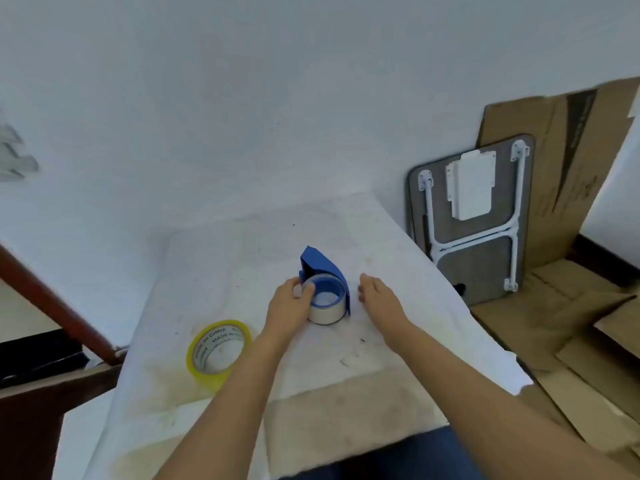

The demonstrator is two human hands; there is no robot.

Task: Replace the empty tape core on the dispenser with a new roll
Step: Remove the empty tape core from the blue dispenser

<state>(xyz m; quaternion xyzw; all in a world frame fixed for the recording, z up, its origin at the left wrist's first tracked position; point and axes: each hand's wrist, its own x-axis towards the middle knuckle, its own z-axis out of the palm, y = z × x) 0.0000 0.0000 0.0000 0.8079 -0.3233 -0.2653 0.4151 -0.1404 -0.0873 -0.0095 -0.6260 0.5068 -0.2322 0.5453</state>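
A blue tape dispenser [320, 265] lies on the white cloth-covered table [398, 258], near its middle. A white empty core [325, 315] sits on the dispenser's blue hub. My left hand [289, 308] grips the core's left rim, thumb over the top edge. Just right of the dispenser, my right hand [379, 297] hovers with fingers apart and nothing in it. A new yellow tape roll [218, 349] lies tilted on the table, to the left of my left forearm.
A folded grey table with white legs [474, 220] leans on the wall at right, with flattened cardboard [571, 306] behind and below it. A brown wooden rail [59, 303] runs along the left. The table's right edge drops off near my right forearm.
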